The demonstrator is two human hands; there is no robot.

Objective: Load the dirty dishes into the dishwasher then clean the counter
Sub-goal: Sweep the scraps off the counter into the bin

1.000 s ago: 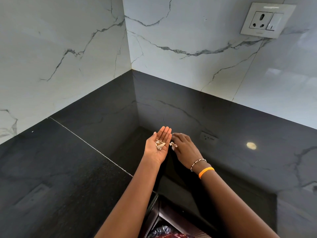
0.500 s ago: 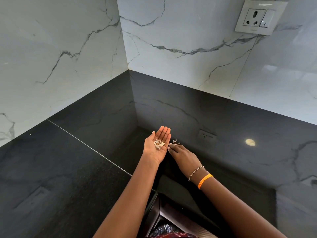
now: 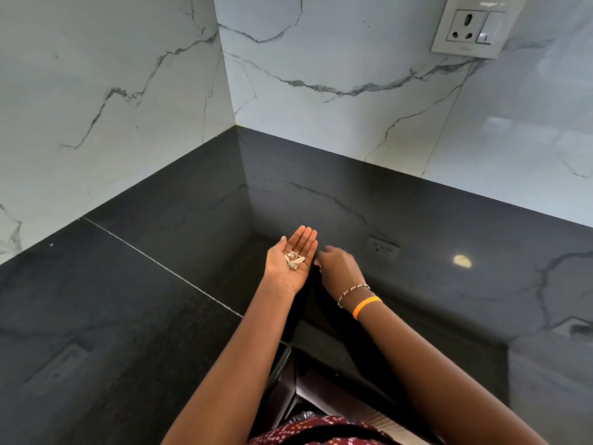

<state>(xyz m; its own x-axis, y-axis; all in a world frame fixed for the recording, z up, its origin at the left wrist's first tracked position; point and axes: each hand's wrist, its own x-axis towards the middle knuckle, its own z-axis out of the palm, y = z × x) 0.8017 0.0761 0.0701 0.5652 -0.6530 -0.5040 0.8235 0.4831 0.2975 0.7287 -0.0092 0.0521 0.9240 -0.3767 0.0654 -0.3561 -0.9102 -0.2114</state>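
Lying palm-up above the black counter [image 3: 128, 316], the left hand [image 3: 290, 263] has its fingers straight and held together, thumb out to the side; a small heap of pale scraps [image 3: 293, 259] rests loose in the hollow of the palm, cupped but not gripped; the right hand [image 3: 337, 268] hovers just beside it, back upward, fingers curled downward toward the counter, and whether they pinch anything cannot be told; a beaded bracelet [image 3: 353, 289] and an orange band [image 3: 366, 306] circle the right wrist; white veined marble walls [image 3: 321, 59] meet behind at the corner; a socket plate [image 3: 475, 25] sits upper right.
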